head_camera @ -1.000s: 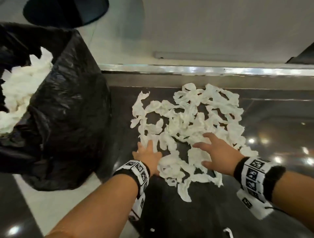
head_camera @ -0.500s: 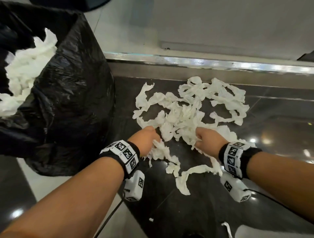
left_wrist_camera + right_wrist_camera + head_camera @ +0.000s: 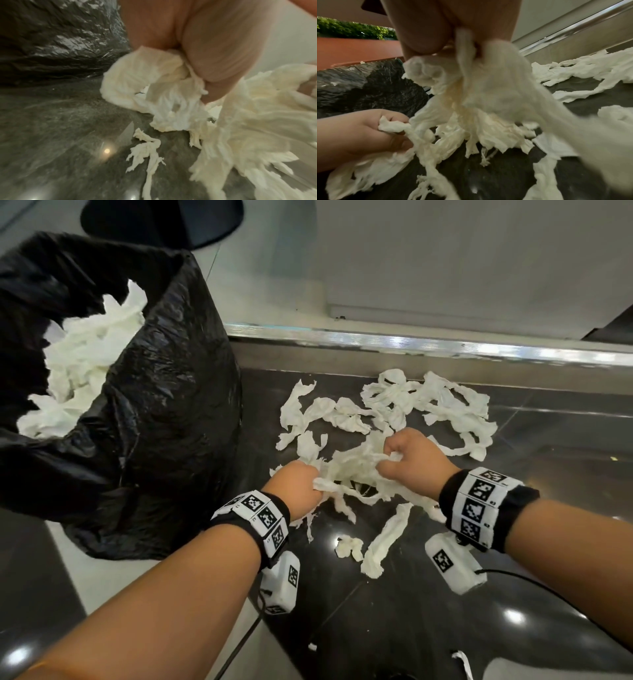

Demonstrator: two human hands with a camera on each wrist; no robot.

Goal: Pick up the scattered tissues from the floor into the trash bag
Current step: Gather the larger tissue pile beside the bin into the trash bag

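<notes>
left hand (image 3: 298, 487) and right hand (image 3: 414, 461) both fisted around one tissue clump (image 3: 354, 465) just above dark floor (image 3: 394, 611); trash bag (image 3: 164, 419) at left, loose tissues (image 3: 455, 412) beyond.

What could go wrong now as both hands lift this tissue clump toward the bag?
1. Strands dangle loose from the clump held by the left hand and right hand; they may tear or drop on the way.
2. The bag looks nearly full of tissue, and its rim sags, so the load could spill.
3. Strips by the ledge lie outside this grab and need another pass.
</notes>
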